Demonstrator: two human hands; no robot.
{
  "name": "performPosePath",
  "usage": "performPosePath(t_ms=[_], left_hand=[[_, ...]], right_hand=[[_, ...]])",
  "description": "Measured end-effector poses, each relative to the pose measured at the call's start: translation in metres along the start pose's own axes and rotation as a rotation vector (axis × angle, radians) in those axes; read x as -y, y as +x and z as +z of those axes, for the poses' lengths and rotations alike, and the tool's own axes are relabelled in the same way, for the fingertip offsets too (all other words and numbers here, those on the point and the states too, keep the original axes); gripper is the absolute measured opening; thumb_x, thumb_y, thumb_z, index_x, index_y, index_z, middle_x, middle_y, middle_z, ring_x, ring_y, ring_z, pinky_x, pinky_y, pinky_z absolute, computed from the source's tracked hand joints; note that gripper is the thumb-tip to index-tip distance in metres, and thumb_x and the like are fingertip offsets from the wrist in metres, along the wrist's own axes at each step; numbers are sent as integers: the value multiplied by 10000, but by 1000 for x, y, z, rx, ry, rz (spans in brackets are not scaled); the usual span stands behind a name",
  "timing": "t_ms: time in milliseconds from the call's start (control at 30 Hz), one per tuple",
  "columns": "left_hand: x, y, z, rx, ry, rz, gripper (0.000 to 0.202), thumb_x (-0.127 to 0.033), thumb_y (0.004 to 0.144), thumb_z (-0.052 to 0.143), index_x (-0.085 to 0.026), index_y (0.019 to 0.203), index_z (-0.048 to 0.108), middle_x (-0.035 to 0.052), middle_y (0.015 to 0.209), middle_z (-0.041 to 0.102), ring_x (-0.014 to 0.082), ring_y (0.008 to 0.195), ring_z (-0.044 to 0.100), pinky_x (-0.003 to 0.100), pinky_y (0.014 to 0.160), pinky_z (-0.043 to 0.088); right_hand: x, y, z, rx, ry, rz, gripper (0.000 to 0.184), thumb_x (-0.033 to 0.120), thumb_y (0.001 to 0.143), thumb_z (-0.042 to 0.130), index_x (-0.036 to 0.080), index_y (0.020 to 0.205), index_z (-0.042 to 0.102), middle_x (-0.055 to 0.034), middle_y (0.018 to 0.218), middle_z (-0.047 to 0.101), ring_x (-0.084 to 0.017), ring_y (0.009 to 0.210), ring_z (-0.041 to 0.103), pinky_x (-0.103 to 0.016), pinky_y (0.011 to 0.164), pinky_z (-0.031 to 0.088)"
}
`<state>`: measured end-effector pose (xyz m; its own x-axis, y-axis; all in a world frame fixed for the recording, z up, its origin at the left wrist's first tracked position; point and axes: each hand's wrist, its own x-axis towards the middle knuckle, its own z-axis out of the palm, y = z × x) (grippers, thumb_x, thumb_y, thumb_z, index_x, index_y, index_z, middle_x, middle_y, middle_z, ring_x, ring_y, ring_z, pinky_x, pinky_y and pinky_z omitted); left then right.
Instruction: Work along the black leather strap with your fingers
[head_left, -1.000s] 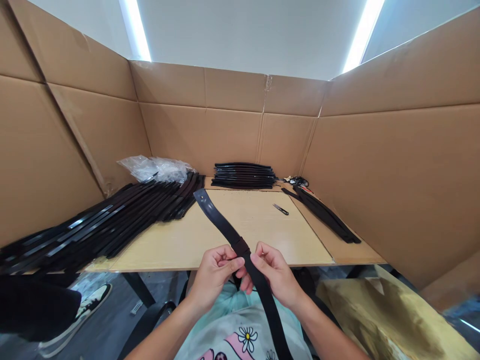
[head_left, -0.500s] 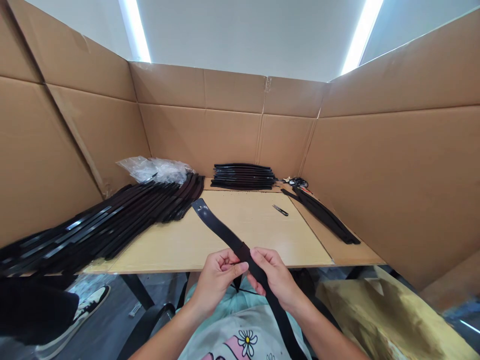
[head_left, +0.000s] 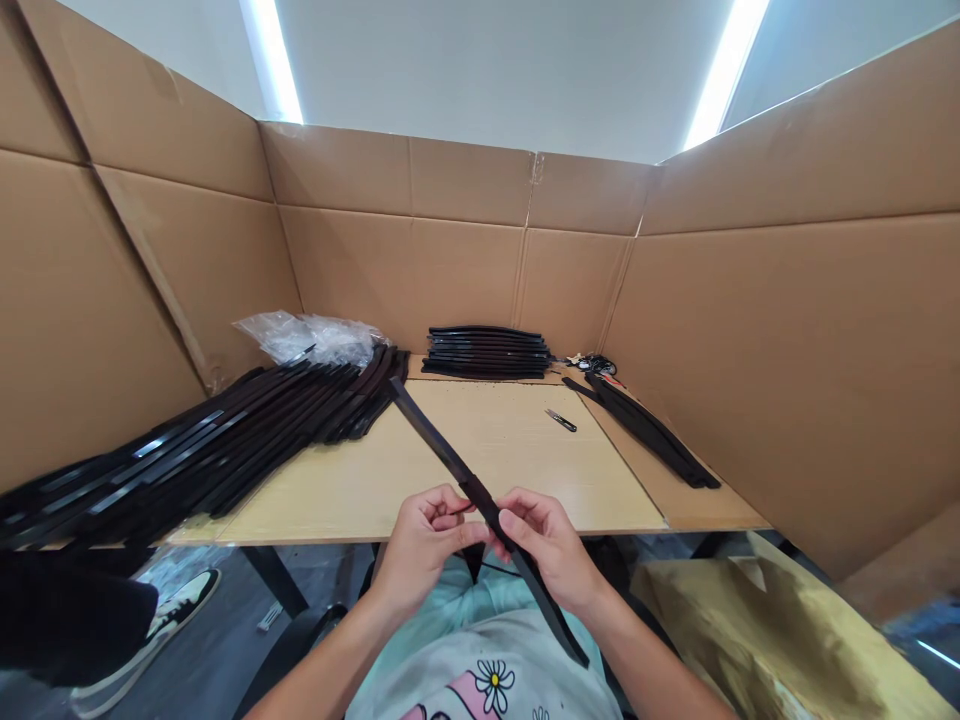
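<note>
Middle of black strap [head_left: 435, 432] hidden behind left hand [head_left: 427, 548] and right hand [head_left: 551, 552]. Small dark clutter [head_left: 593, 364] at far table end too small to tell. Shirt print [head_left: 491, 685] and dark cloth [head_left: 67, 620] cut off by frame edges.

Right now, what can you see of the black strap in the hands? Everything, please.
A long, narrow black strap, leather-looking with a slight sheen, seen almost edge-on. It runs diagonally, its upper end held out over a pale wooden tabletop, its lower end narrowing to a point above the person's shirt. A short dark loop sits around it between the left hand and right hand, which pinch it.
</note>
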<state>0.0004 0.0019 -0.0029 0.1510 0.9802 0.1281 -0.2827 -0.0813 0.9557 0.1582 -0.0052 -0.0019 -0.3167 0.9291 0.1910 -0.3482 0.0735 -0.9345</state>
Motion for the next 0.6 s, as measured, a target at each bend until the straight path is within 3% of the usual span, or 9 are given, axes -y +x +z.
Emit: performPosePath(t_ms=[133,267,367,467,600], left_hand=[[-3,-1,-2,6,89,8,372,-276,460,867,-139,640,572,-104,447,377,47,415,359,173,434,310],[-5,-5,2,32,105,-13,309,-304,535,828,-127,629,593,-36,521,533,96,478,491,201,466,382],[-8,-9,4,37,112,-18,300,-301,554,815,-131,585,570,-25,514,559,101,465,511,198,447,379],[-11,-11,6,51,88,-29,324,-299,566,805,-144,546,521,-29,483,568,101,422,524,195,423,377],[-16,-14,8,85,7,-49,319,-265,585,797,-160,572,496,-31,463,582,135,417,575,221,437,430]], right_hand=[[-4,4,-6,22,-33,-17,330,335,703,751,143,958,668,-15,688,668,-89,558,554,-207,536,454],[-6,7,-7,94,-30,19,302,248,593,825,130,833,684,-25,746,686,-126,657,616,-244,617,528],[-7,5,-4,132,50,57,285,249,579,830,140,687,589,18,691,646,-103,544,589,-237,472,546],[-7,1,0,169,110,108,379,286,621,808,181,681,449,62,611,602,-105,464,593,-229,385,530],[-8,-3,4,160,30,91,404,311,680,773,194,705,388,28,585,653,-77,390,566,-150,349,433]])
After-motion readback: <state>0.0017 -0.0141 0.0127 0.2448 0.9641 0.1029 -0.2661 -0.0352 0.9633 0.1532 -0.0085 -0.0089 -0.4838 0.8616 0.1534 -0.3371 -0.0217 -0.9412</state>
